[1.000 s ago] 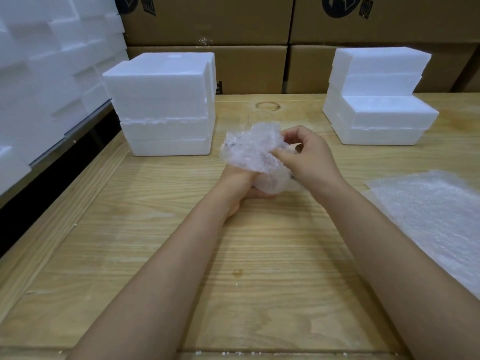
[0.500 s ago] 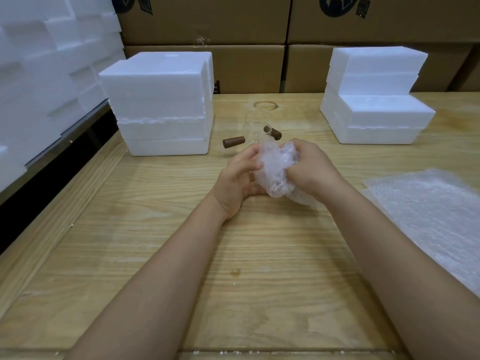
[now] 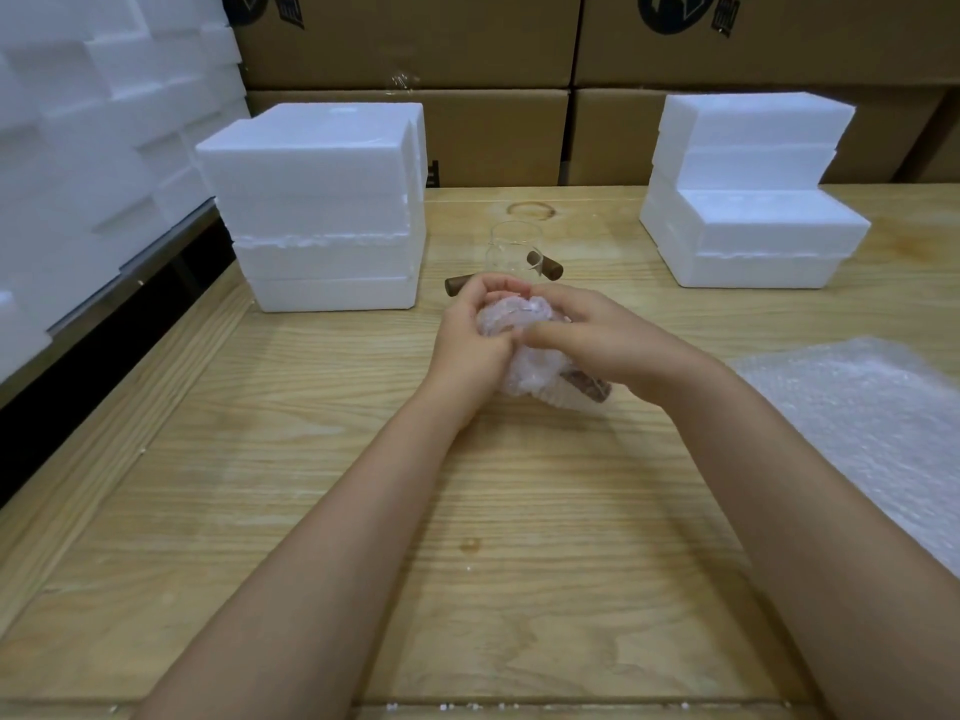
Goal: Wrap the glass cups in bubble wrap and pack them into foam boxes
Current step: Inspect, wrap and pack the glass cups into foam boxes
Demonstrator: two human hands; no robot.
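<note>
Near the middle of the pale, grainy wooden table [image 3: 467,511], both hands close around a bubble-wrapped cup [image 3: 535,371], a crumpled, cloudy, rounded lump of film. The left hand [image 3: 467,340] cups its left side with the fingers curled over the top. The right hand [image 3: 597,335] grips it from the right, thumb pressed into the wrap. A brown, rod-like handle [image 3: 584,384] shows dimly through the film at the bundle's lower right.

Just behind the hands, toward the far edge, stands a clear cylindrical glass cup [image 3: 511,246], upright, with a dark wooden stub handle [image 3: 545,266] on its right side. Another brown stub [image 3: 457,285] pokes out left of the left hand's fingers; it may belong to a second cup, but the glass there is too faint to tell.

A stack of white, matte foam boxes [image 3: 317,210] sits near the far left corner, and a stepped stack of foam boxes [image 3: 748,200] sits far right. A flat sheet of bubble wrap [image 3: 857,423] lies along the right edge. Cardboard cartons [image 3: 405,44] rise behind the table.
</note>
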